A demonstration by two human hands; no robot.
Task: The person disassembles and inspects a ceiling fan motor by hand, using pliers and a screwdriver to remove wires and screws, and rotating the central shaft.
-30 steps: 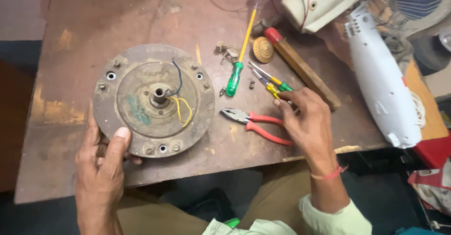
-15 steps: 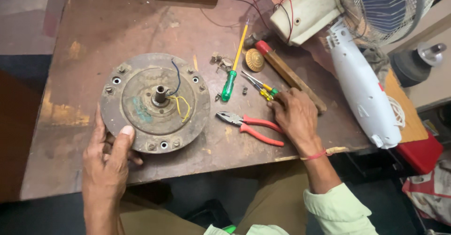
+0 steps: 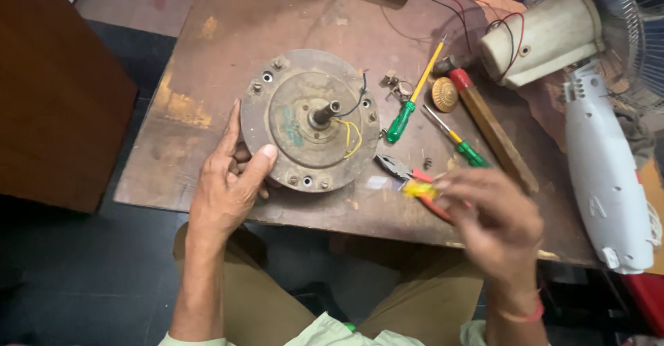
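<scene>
Motor disc (image 3: 309, 130) sits flat on the table (image 3: 207, 55), shaft (image 3: 321, 114) pointing straight up at the camera. Left hand (image 3: 232, 180) clamps its near-left rim, thumb on top, fingers curled under the edge. Right hand (image 3: 494, 225) is off to the disc's right, blurry, fingers pinched on a small yellow-handled tool (image 3: 420, 189), tip hidden, can't tell which way it points. So the disc lies left of those fingers, and the left hand is the nearer one. Red pliers (image 3: 408, 173) lie just right of the disc, partly under that hand; two green screwdrivers (image 3: 401, 121) and a wooden-handled hammer (image 3: 491, 128) lie further right.
</scene>
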